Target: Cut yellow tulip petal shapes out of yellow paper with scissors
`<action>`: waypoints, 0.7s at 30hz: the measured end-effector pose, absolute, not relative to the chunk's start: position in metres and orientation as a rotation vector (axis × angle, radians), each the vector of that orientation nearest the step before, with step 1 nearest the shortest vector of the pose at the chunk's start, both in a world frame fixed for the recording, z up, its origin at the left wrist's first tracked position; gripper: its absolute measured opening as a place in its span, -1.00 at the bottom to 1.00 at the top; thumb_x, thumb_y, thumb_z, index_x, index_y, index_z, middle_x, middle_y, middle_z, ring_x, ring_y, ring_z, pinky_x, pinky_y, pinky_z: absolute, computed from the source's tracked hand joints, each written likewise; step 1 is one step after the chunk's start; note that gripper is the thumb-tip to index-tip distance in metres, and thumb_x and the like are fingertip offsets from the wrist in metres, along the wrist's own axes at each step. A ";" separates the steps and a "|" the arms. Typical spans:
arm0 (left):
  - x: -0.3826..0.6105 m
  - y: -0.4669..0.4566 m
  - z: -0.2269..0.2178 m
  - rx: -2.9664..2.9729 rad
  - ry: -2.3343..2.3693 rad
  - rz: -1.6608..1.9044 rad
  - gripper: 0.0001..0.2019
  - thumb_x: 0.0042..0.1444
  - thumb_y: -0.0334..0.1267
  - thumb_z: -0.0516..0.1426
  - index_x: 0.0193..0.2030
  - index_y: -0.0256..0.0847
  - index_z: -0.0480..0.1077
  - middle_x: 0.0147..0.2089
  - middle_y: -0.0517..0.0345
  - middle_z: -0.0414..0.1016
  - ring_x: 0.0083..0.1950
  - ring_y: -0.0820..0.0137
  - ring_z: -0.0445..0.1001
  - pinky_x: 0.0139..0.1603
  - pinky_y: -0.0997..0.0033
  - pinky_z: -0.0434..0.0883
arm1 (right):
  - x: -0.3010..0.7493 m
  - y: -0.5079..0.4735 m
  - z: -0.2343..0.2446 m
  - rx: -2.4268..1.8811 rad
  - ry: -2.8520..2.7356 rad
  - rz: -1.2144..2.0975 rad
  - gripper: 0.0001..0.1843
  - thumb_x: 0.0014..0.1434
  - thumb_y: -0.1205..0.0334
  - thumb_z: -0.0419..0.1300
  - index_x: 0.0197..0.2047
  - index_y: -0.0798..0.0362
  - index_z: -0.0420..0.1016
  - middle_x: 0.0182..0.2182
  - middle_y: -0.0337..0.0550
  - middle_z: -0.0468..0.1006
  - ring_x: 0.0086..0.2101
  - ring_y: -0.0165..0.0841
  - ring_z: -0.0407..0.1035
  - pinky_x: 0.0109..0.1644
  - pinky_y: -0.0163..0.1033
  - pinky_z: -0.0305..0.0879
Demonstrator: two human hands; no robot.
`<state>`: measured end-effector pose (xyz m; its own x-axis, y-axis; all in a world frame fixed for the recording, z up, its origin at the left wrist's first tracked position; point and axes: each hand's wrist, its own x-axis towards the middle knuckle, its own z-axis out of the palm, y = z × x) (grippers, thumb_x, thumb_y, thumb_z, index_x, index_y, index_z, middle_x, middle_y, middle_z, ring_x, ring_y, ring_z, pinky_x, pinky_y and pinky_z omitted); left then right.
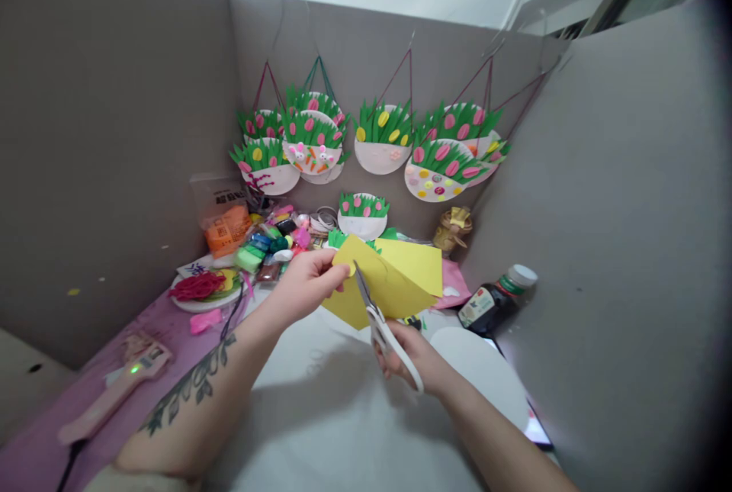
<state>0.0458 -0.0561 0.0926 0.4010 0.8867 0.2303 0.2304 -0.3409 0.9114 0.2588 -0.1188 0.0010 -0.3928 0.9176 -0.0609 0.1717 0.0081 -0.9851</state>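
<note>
My left hand [306,282] pinches the left corner of a folded yellow paper sheet [394,278] and holds it up above the table. My right hand [415,358] grips white-handled scissors [380,328] from below, with the blades reaching up into the sheet's lower edge. Both hands are closed on what they hold. My left forearm carries a leaf tattoo.
A pink glue gun [117,389] with a green light lies at the left. Behind are a plate of pink scraps [200,290], a heap of coloured craft bits [268,244], a dark bottle [495,301] on its side, and hanging paper-plate baskets [383,137] on the grey partition.
</note>
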 end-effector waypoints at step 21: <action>0.041 -0.056 0.098 1.909 0.957 0.872 -0.76 0.09 -0.22 0.01 -0.54 -0.27 0.26 -0.55 0.27 0.24 -0.52 0.55 0.19 -0.54 0.57 0.12 | 0.264 -0.118 0.008 -1.182 -1.941 1.121 -0.20 -0.18 -0.60 -0.06 -0.45 0.07 0.26 -0.55 -0.20 0.33 -0.54 -0.41 0.20 -0.48 -0.29 0.16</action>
